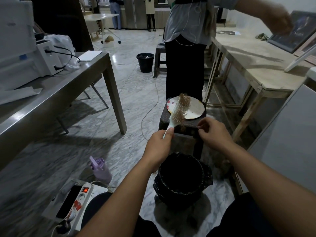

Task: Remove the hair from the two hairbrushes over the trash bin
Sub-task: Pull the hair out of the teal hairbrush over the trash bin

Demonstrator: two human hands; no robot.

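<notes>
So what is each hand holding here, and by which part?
The left hand grips the hairbrush by the lower end of its pale handle. The right hand has its fingers curled; whether they pinch anything cannot be told.

A pale-handled hairbrush, bristles matted with tan hair, tilts upward above and beyond the black-lined trash bin, its handle end nearest the bin.
</notes>
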